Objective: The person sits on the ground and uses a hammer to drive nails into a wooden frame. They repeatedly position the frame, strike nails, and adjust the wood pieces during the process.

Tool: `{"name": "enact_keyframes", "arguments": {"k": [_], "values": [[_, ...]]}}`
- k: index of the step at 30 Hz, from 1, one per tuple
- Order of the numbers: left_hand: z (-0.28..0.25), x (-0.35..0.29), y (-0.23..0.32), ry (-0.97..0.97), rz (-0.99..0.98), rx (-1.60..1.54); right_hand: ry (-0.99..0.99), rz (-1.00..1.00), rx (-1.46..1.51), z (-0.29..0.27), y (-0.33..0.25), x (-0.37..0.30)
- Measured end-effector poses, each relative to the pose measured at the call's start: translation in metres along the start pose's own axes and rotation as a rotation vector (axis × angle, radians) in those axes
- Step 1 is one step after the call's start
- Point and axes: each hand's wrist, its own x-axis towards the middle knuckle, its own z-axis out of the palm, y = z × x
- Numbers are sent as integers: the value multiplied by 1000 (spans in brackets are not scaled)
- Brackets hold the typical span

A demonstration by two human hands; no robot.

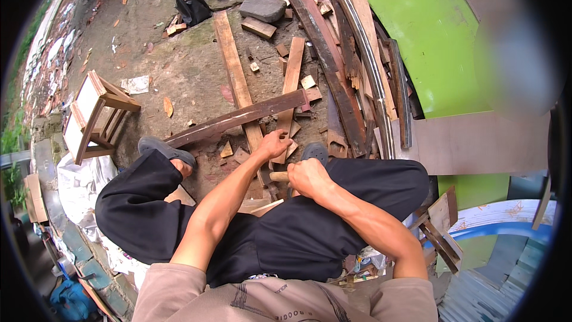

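Note:
My right hand (308, 179) is closed in a fist around a wooden handle (278, 176), whose blunt end sticks out to the left; the rest of that tool is hidden. Ahead and to the left of it, my left hand (275, 145) has its fingers bent together at the lower part of a light wooden plank (293, 62). What those fingers hold, if anything, is too small to make out. Just beyond them, a dark brown board (238, 118) lies slantwise across that plank and a second light plank (233, 62).
Long boards (328, 53) and offcuts are heaped ahead right, beside a green panel (417, 36). A grey stone (262, 9) sits farther off. At left stands a small wooden stool (98, 113). My grey shoes (170, 151) flank the work spot.

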Motion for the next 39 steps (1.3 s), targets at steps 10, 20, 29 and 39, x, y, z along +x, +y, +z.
{"name": "enact_keyframes", "arguments": {"k": [10, 20, 29, 39], "values": [[-59, -22, -56, 295, -264, 182, -235, -70, -112, -16, -19, 17], [-48, 9, -59, 417, -51, 628, -275, 163, -108, -58, -18, 21], [-24, 41, -13, 239, 109, 825, -337, 228, -10, -48, -7, 8], [-12, 20, -44, 123, 532, 839, -375, 195, -72, -45, -16, 14]]}}
